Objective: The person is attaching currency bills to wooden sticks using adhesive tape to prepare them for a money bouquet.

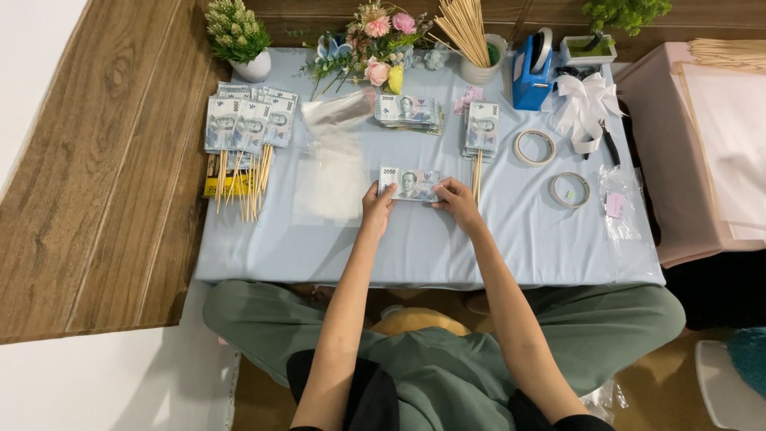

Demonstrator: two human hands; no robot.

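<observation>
Both hands pinch one grey-green paper banknote [409,184] flat on the pale blue tablecloth [511,239], left hand [377,201] on its left edge, right hand [455,196] on its right edge. Two loose banknote stacks [408,111] lie further back, plus a fan of notes mounted on thin wooden skewers [247,132] at left. Two tape rings [535,148], one blue tape dispenser [531,73] and one white ribbon bow [585,108] sit at right.

A home craft corner: a low desk [542,239] draped in pale blue cloth stands on a wood-plank floor [96,183], with a person seated cross-legged on the floor at its near edge. Far along the desk are artificial flowers [379,40], a cup of wooden skewers [467,36], a blue tape dispenser [531,76] and white ribbon [586,108].
</observation>
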